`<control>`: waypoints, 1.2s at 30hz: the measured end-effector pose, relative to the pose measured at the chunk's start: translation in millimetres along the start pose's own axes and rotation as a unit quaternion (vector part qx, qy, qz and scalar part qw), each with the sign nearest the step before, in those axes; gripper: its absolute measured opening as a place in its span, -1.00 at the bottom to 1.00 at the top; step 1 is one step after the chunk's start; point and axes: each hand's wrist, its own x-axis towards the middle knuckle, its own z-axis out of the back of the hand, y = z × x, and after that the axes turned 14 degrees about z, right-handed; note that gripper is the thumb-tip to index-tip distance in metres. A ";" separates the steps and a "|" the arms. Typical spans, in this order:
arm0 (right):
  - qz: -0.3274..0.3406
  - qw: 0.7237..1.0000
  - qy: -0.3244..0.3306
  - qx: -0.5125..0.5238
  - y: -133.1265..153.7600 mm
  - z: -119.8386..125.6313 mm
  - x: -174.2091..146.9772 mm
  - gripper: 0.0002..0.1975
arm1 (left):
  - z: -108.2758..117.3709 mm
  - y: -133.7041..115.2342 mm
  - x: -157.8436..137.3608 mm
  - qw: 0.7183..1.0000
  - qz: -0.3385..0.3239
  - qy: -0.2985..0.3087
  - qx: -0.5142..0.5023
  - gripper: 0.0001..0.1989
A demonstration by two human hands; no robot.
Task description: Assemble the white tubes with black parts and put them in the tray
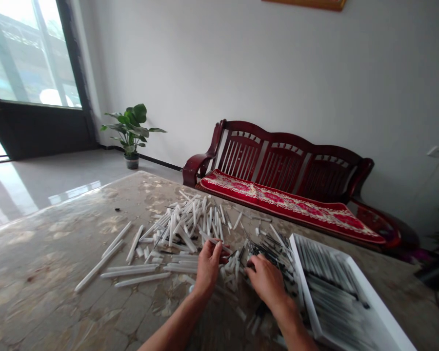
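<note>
My left hand (pixel 208 261) is closed, thumb against fingers, on a slim white pen barrel (pixel 215 240) at the front of a heap of such white tubes (pixel 183 219). My right hand (pixel 266 279) hovers by a pile of thin black pen parts (pixel 269 248), its fingers curled together. Whatever sits in that pinch is too small and blurred to make out. Between the two hands lie short white pieces (pixel 231 268). To the right of my right hand stands a white box (pixel 369 297) with rows of dark, slender pens (pixel 325 263) in it.
Loose white tubes (pixel 98 265) lie on the left of the patterned tablecloth (pixel 58 302). A small black piece (pixel 117 209) rests farther back. Behind the table stand a dark red wooden bench (pixel 278 163) with a red runner and a potted plant (pixel 131 126).
</note>
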 end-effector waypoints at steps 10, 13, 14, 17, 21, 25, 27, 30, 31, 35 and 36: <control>-0.008 1.000 0.023 -0.012 4.4 -1.3 4.8 -0.91 | -0.2 2.7 2.0 0.999 0.047 0.000 -0.023 -0.56; -0.014 1.000 -0.015 0.001 4.3 1.4 3.1 -0.91 | 0.8 3.1 3.4 0.997 0.064 -0.004 -0.045 -0.56; -0.014 0.999 -0.028 0.009 4.8 2.7 2.1 -0.89 | 0.9 3.3 3.7 0.996 0.068 -0.005 -0.053 -0.56; 0.005 0.997 -0.063 0.046 7.8 5.9 -0.9 -0.87 | 0.8 4.3 4.2 0.995 0.076 -0.004 -0.070 -0.59; 0.042 0.989 -0.117 0.079 12.4 5.8 -4.1 -0.87 | 0.7 5.3 5.1 0.992 0.091 -0.014 -0.089 -0.66; 0.055 0.982 -0.141 0.112 13.4 2.7 -5.7 -0.84 | 1.2 4.9 5.6 0.989 0.103 -0.017 -0.104 -0.71; 0.061 0.980 -0.149 0.121 12.7 1.5 -5.8 -0.84 | 1.6 4.5 5.4 0.989 0.103 -0.012 -0.105 -0.71; 0.059 0.977 -0.161 0.129 11.1 0.6 -5.6 -0.85 | 2.1 3.9 5.0 0.990 0.100 -0.007 -0.103 -0.69; 0.057 0.976 -0.165 0.131 10.6 0.5 -5.6 -0.85 | 2.1 3.8 4.7 0.990 0.099 -0.006 -0.102 -0.69; 0.059 0.975 -0.171 0.128 10.3 0.9 -5.6 -0.86 | 1.0 4.3 2.8 0.991 0.098 0.005 -0.092 -0.65; 0.061 0.976 -0.169 0.124 10.7 1.1 -5.5 -0.86 | 0.6 4.6 2.0 0.991 0.098 0.011 -0.087 -0.63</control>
